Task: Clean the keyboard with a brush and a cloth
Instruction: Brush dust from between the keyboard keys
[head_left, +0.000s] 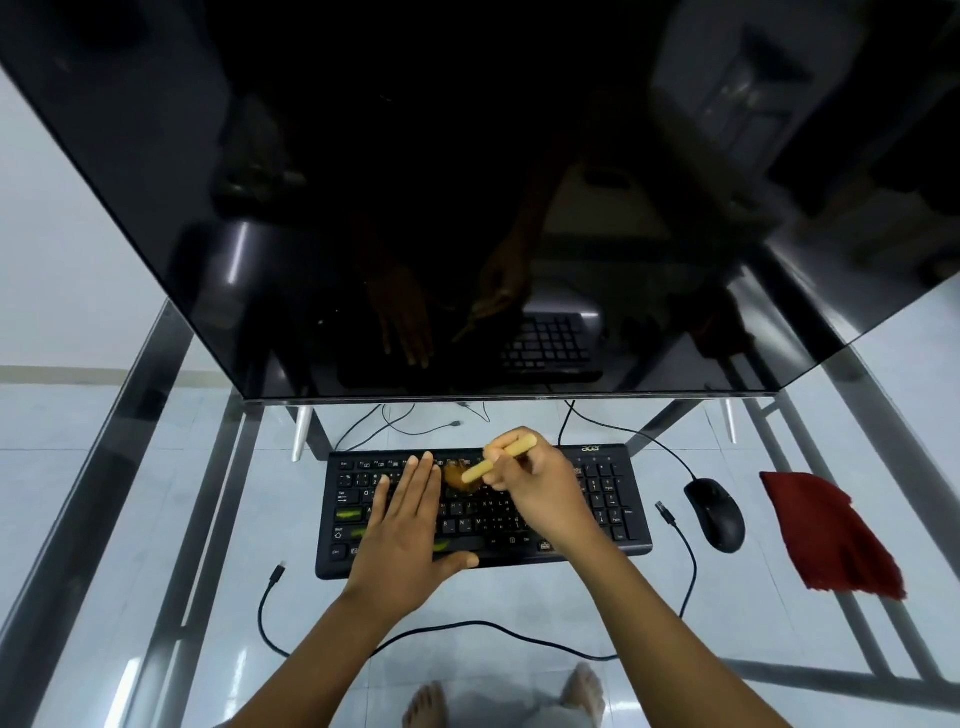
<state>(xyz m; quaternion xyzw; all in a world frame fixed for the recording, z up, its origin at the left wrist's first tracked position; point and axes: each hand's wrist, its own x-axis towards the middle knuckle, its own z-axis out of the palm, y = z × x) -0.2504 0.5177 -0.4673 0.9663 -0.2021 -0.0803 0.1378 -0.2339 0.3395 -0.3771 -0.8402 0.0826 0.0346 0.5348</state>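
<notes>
Left hand (410, 525): fingers straight, flat on the keyboard (597, 499), lower centre of frame.
Right hand (540, 483): gripping the brush (498, 460), bristles on the upper keys.
Cloth (826, 530): red, lower right, on glass.

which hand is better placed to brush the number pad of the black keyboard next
Right, probably. The right hand grips the wooden-handled brush, bristles on the middle of the black keyboard, and the number pad lies on that side. The left hand rests flat on the left keys, holding nothing.
</notes>
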